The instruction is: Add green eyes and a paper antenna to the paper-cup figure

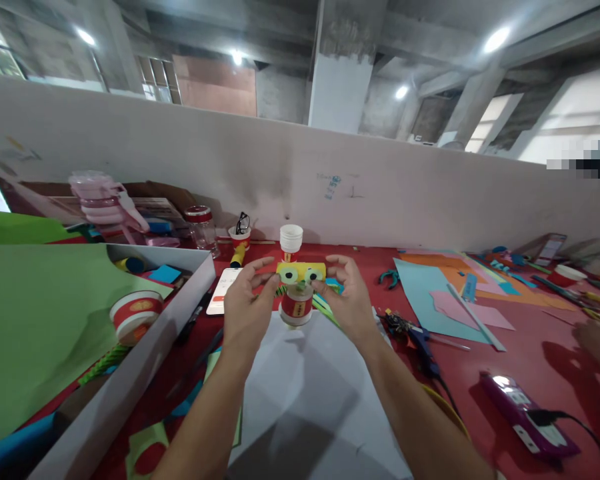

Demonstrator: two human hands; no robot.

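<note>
The left hand (250, 300) and right hand (347, 300) are grasping the tube (301, 269) by its ends above the cup (296, 309), apparently keeping it level, though whether it is touching the cup is unclear.

From my remote seat I can read nothing with certainty: the blue handwriting (333, 183) on the pale wall (220, 167), the phone's (219, 303) digits and the cup's (287, 308) gold label (299, 309) are too small or blurred.
</note>
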